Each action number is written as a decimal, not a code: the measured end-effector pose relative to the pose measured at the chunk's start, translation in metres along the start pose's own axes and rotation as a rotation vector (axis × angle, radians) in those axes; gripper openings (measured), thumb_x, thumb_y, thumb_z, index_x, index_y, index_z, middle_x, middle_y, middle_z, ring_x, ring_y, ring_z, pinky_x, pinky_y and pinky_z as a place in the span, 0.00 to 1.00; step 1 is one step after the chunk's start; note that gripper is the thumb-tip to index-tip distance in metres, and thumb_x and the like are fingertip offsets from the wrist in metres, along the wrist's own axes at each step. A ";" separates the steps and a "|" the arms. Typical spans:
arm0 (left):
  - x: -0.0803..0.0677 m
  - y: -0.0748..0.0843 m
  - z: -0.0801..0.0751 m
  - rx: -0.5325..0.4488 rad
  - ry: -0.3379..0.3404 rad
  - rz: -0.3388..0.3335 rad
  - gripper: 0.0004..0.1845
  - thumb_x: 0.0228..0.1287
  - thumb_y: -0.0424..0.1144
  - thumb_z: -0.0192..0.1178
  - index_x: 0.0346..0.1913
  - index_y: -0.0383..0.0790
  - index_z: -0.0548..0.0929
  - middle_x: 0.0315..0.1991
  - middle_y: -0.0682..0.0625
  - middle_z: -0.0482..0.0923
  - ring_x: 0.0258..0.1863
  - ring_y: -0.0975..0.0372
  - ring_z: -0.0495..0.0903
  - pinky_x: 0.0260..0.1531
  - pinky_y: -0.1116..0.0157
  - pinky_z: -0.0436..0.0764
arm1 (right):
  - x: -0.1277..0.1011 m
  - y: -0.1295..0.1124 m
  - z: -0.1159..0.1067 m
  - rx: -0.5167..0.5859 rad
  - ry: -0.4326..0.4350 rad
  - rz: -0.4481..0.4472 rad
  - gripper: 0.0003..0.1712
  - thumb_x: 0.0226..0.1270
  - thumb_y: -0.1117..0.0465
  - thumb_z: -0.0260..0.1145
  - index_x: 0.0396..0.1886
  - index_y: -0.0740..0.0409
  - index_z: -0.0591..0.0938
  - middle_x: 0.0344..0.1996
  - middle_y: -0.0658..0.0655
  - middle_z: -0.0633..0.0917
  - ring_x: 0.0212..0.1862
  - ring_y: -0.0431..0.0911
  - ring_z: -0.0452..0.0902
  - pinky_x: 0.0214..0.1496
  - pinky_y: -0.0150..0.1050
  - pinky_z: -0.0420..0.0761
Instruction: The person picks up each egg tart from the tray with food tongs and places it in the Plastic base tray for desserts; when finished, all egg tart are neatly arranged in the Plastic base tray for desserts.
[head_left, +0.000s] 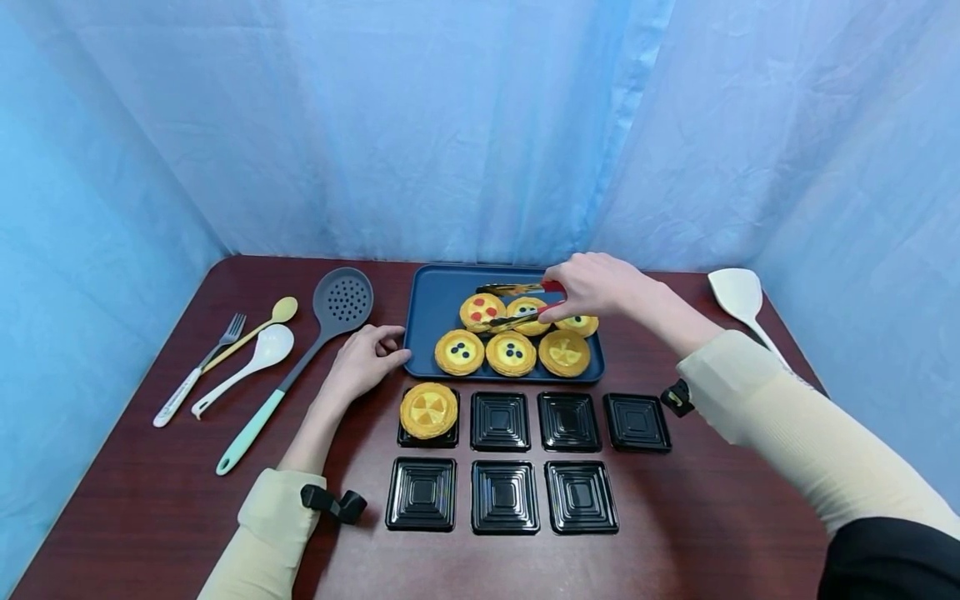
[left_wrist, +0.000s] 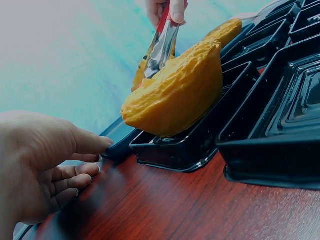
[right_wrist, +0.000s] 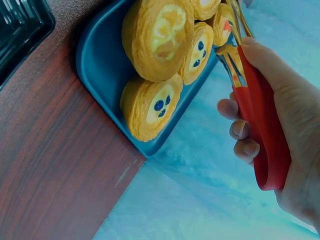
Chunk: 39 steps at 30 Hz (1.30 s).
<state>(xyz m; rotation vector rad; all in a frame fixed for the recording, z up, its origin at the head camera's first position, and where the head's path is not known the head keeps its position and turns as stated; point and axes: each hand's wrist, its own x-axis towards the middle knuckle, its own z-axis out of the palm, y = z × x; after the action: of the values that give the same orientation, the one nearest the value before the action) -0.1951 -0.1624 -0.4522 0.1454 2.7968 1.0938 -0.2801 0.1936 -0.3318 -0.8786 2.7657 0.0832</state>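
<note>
Red-handled metal tongs are held in my right hand, above the blue tray. Their arms stand apart, one on either side of an egg tart with red pieces on top. Beside that one, several more tarts lie on the tray, some dotted with dark berries and one with yellow slices. My left hand rests by the tray's left edge, thumb tip at the rim and the other fingers loosely bent. Another yellow-slice tart sits tilted in a small black container just in front of the tray.
Several other black square containers line up in two rows before the tray. To the left lie a fork, a yellow spoon, a white ladle and a grey skimmer. A white spatula lies far right.
</note>
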 end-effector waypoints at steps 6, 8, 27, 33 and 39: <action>0.000 0.001 0.000 0.001 -0.002 0.000 0.26 0.73 0.46 0.63 0.70 0.42 0.78 0.51 0.42 0.79 0.45 0.53 0.77 0.49 0.54 0.73 | 0.000 0.000 0.001 -0.004 0.008 -0.007 0.37 0.63 0.34 0.72 0.61 0.56 0.84 0.27 0.50 0.85 0.26 0.44 0.77 0.31 0.40 0.74; 0.000 0.001 0.000 0.001 -0.003 -0.002 0.26 0.73 0.46 0.63 0.70 0.42 0.77 0.51 0.42 0.79 0.46 0.53 0.77 0.50 0.54 0.72 | -0.001 0.001 0.002 -0.003 0.012 -0.009 0.37 0.63 0.34 0.71 0.61 0.56 0.84 0.28 0.50 0.85 0.26 0.44 0.77 0.31 0.40 0.74; 0.000 0.003 0.000 0.006 -0.003 -0.002 0.26 0.72 0.46 0.64 0.70 0.42 0.78 0.50 0.43 0.79 0.45 0.53 0.77 0.48 0.55 0.73 | -0.003 0.005 0.009 0.000 0.043 -0.031 0.34 0.65 0.36 0.71 0.58 0.56 0.85 0.27 0.50 0.85 0.25 0.43 0.76 0.30 0.40 0.74; 0.001 0.001 0.001 0.002 -0.002 -0.004 0.27 0.72 0.46 0.63 0.70 0.42 0.78 0.51 0.43 0.79 0.46 0.53 0.77 0.49 0.53 0.72 | -0.003 0.006 0.010 0.013 0.052 -0.037 0.33 0.65 0.36 0.71 0.56 0.56 0.85 0.25 0.49 0.83 0.24 0.43 0.74 0.29 0.39 0.71; 0.000 0.002 0.000 0.002 -0.005 -0.010 0.26 0.72 0.46 0.63 0.70 0.42 0.78 0.51 0.43 0.79 0.46 0.53 0.77 0.50 0.53 0.72 | -0.003 0.006 0.012 0.030 0.057 -0.045 0.32 0.65 0.37 0.71 0.56 0.56 0.86 0.24 0.49 0.82 0.23 0.43 0.72 0.28 0.39 0.68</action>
<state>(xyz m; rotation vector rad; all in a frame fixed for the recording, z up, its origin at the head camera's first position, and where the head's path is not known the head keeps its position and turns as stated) -0.1948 -0.1611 -0.4509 0.1336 2.7916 1.0871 -0.2787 0.2018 -0.3431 -0.9497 2.7899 0.0082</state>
